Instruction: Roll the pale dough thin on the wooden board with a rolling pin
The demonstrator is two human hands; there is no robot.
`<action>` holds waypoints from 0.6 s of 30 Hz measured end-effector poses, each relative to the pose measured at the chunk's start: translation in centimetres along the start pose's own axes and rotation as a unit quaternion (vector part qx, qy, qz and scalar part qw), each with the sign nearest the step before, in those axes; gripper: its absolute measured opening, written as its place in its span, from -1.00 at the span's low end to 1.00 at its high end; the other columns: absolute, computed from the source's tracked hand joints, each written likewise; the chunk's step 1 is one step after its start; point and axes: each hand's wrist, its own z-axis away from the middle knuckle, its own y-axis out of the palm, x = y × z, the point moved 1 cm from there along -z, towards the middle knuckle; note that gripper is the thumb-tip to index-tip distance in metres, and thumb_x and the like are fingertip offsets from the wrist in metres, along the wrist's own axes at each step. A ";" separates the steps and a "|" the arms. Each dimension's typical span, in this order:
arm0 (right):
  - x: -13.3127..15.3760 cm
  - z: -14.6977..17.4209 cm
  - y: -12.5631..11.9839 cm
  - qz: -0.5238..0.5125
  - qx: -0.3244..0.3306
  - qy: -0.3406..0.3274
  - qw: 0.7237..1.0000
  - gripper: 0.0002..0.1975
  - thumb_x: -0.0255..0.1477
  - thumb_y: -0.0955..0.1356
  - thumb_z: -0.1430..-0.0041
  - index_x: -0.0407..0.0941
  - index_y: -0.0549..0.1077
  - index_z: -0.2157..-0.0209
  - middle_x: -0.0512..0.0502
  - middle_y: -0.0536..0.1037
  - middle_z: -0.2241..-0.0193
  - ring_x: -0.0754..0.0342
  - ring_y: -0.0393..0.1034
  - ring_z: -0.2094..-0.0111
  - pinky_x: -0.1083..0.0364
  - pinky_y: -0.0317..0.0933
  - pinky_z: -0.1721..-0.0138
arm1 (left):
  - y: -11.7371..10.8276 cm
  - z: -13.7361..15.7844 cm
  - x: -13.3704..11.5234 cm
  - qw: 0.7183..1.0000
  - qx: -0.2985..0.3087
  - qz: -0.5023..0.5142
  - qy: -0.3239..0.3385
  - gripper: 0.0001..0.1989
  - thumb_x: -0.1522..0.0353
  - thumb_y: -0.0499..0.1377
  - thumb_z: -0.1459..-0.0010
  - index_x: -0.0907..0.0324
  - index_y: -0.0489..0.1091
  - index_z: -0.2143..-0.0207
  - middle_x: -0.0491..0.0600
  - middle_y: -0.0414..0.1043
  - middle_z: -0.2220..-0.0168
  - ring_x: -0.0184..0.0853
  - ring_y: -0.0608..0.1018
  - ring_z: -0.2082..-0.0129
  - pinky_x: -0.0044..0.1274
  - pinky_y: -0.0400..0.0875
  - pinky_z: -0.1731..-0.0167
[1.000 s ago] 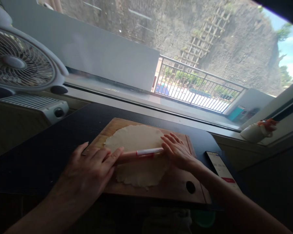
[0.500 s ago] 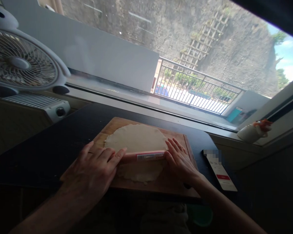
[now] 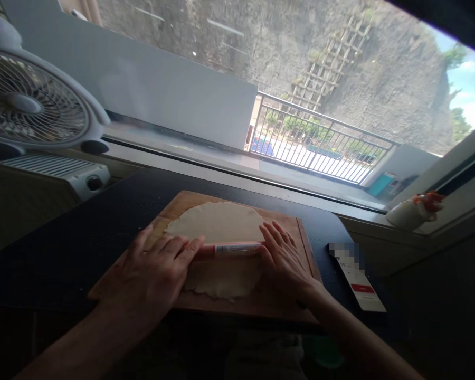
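Note:
A pinkish rolling pin (image 3: 206, 252) with a printed label lies across a wide, thin sheet of dough (image 3: 217, 219). Under the dough is a wooden cutting board (image 3: 301, 253). My left hand (image 3: 158, 269) bears down on the pin's left end, its thumb pointing along the pin and its fingers curved over it. At the other end my right hand (image 3: 283, 258) is closed over the pin, fingers reaching forward past it to the dough's right edge. Both ends of the pin are hidden beneath my hands. The dough's edge is ragged, front and back.
The board rests on a dark table (image 3: 103, 227). To the right lies a phone (image 3: 358, 285) with a lit screen. A white fan (image 3: 35, 100) stands at left above a pale boxy unit (image 3: 75, 174). A small white pot (image 3: 407, 214) sits by the window.
The board and dough have shifted slightly left, along with both hands. The label on the rolling pin shows at a different angle, so the pin has turned. Both hands stay on it.

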 end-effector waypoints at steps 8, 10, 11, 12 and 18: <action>-1.8 -10.7 -1.3 -0.129 0.060 0.028 0.989 -0.48 -0.22 0.00 -0.35 -0.18 0.23 -0.15 -0.26 0.19 -0.19 -0.08 -0.01 -0.23 -0.07 -0.04 -0.16 | 0.8 -5.5 1.5 0.999 0.035 -0.024 -0.020 -0.62 0.42 -0.06 -0.17 0.16 0.34 -0.01 0.08 0.46 0.16 -0.06 0.45 0.13 -0.02 -0.01 -0.06; -2.3 -10.6 -2.2 -0.147 0.059 -0.006 0.987 -0.51 -0.22 0.00 -0.35 -0.12 0.34 -0.05 -0.19 0.32 -0.10 0.01 0.18 -0.11 0.05 0.10 -0.06 | 0.4 -7.5 1.9 0.999 0.026 -0.032 -0.015 -0.64 0.41 -0.06 -0.18 0.14 0.35 0.01 0.07 0.46 0.15 -0.07 0.44 0.11 -0.01 -0.02 -0.06; -2.6 -9.9 -2.5 -0.152 0.052 -0.022 0.987 -0.54 -0.20 0.04 -0.34 -0.09 0.36 -0.03 -0.15 0.33 -0.08 0.04 0.23 -0.06 0.09 0.13 -0.02 | 0.1 -8.4 1.9 0.999 0.016 -0.034 -0.011 -0.65 0.40 -0.06 -0.18 0.13 0.35 0.01 0.06 0.46 0.13 -0.08 0.43 0.10 -0.01 -0.04 -0.07; -3.0 -8.7 -2.6 -0.148 0.039 -0.036 0.988 -0.58 -0.18 0.10 -0.32 -0.07 0.36 -0.03 -0.13 0.32 -0.08 0.05 0.25 -0.02 0.11 0.14 0.01 | -0.1 -9.3 1.7 0.999 0.005 -0.032 -0.005 -0.65 0.40 -0.05 -0.18 0.12 0.34 0.01 0.06 0.45 0.11 -0.09 0.42 0.08 -0.02 -0.06 -0.09; -6.1 -2.8 -1.3 0.025 -0.070 0.059 0.996 -0.72 -0.32 0.24 -0.22 -0.06 0.38 0.06 -0.14 0.37 0.13 0.00 0.27 0.14 0.05 0.09 0.09 | 1.8 -13.7 1.1 0.996 -0.022 0.023 -0.085 -0.55 0.26 -0.03 -0.18 0.13 0.22 -0.12 0.10 0.28 -0.11 -0.09 0.31 -0.11 -0.20 0.08 -0.10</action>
